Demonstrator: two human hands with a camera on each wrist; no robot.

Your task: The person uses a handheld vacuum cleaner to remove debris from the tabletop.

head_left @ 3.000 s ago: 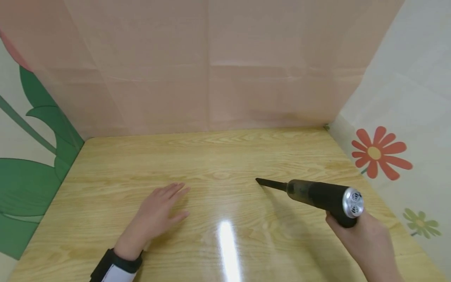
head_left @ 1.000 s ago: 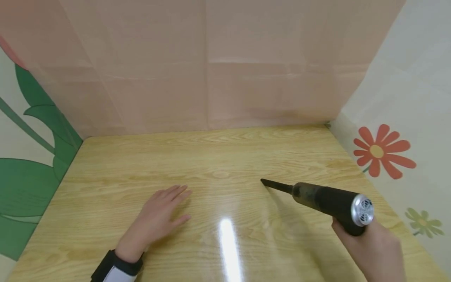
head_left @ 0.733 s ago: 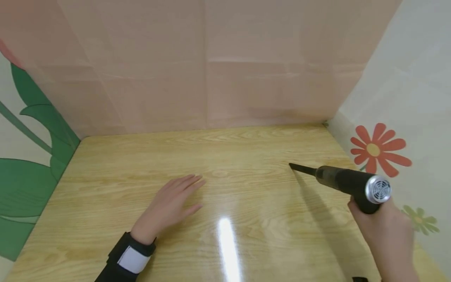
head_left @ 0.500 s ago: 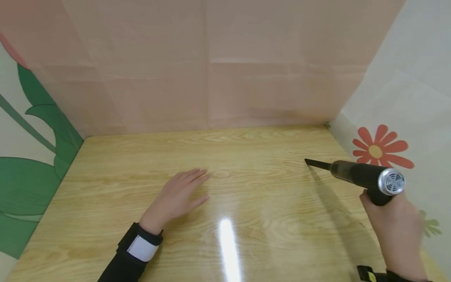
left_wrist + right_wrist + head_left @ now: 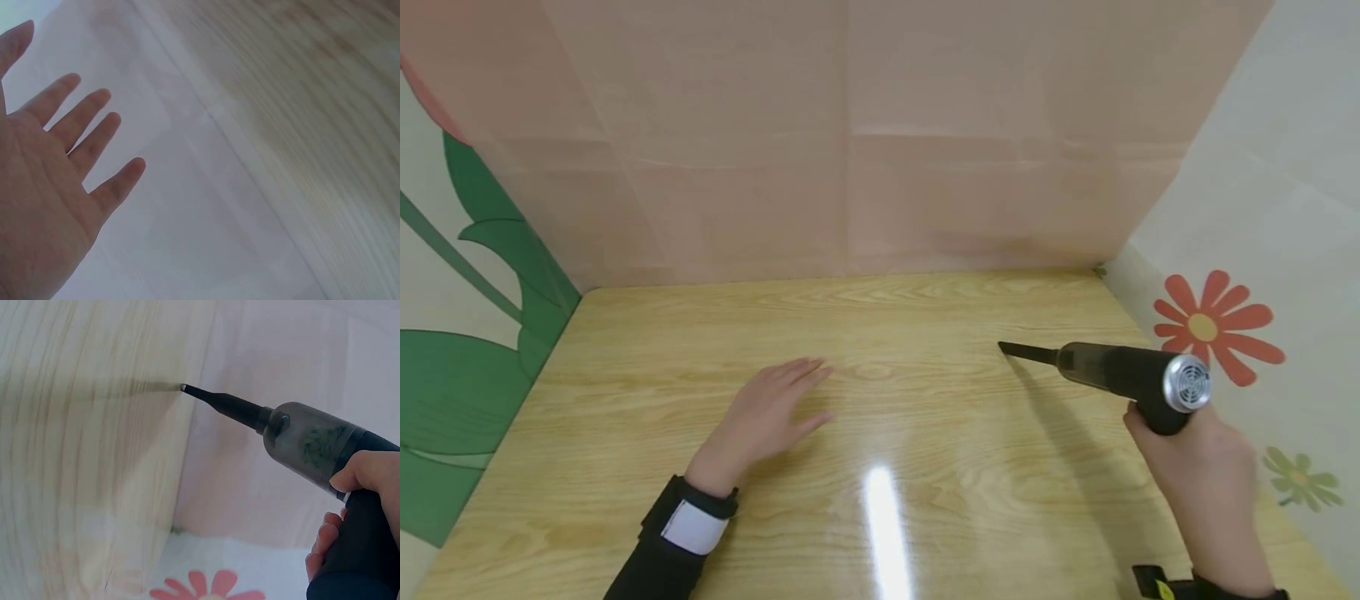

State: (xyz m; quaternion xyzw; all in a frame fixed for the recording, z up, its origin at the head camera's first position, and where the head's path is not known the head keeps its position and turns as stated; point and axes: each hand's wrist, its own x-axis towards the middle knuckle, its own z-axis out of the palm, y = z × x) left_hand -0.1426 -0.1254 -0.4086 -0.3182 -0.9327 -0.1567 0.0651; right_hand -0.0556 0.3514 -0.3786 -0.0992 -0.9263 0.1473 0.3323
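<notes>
My right hand grips the handle of a black handheld vacuum cleaner, which has a silver vented end cap. Its narrow black nozzle points left, with the tip at or just above the wooden tabletop; contact cannot be told. Behind the nozzle, the see-through dust cup shows something greenish inside in the right wrist view. My left hand holds nothing. Its fingers are extended and spread in the left wrist view, over the left-middle of the tabletop.
A pinkish sheet rises along the table's back edge. On the right stands a pale sheet printed with a red flower, on the left one with green leaves. A light reflection glares on the tabletop near the front.
The vacuum cleaner in my right hand first swept right and away, then came back left over the last half second. My left hand shifted slightly right and forward, then a little back left.
</notes>
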